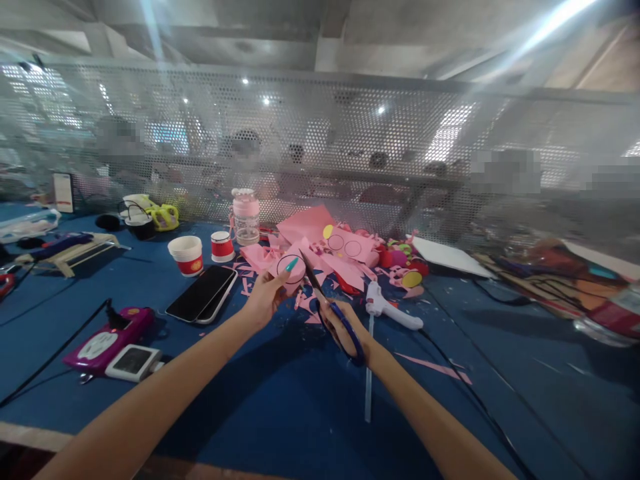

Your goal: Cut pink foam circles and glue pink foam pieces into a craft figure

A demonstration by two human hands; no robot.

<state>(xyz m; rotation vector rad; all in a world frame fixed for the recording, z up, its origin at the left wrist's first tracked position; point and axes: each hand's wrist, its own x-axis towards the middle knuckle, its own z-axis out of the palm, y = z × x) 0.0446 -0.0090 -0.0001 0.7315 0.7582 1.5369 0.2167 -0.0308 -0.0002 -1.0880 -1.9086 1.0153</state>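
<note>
My left hand [264, 300] pinches a small piece of pink paper [291, 272] with a dark circle outlined on it. In my right hand [345, 333] is a pair of scissors [313, 277] with dark blue handles, my fingers through the loops. The blades point up and away, close to the right edge of the held piece. Behind both hands lies a heap of pink paper [310, 227], with sheets, offcuts and one sheet bearing drawn circles. A white glue gun [395, 313] with a clear glue stick rests to the right of my right hand.
Left of the heap are two phones [203, 295], paper cups [187, 255], a pink-lidded bottle [246, 217] and a purple power strip [123, 333]. A white board [450, 257] and a plastic bottle [613, 317] lie rightward. A perforated metal screen [320, 133] stands behind the blue table.
</note>
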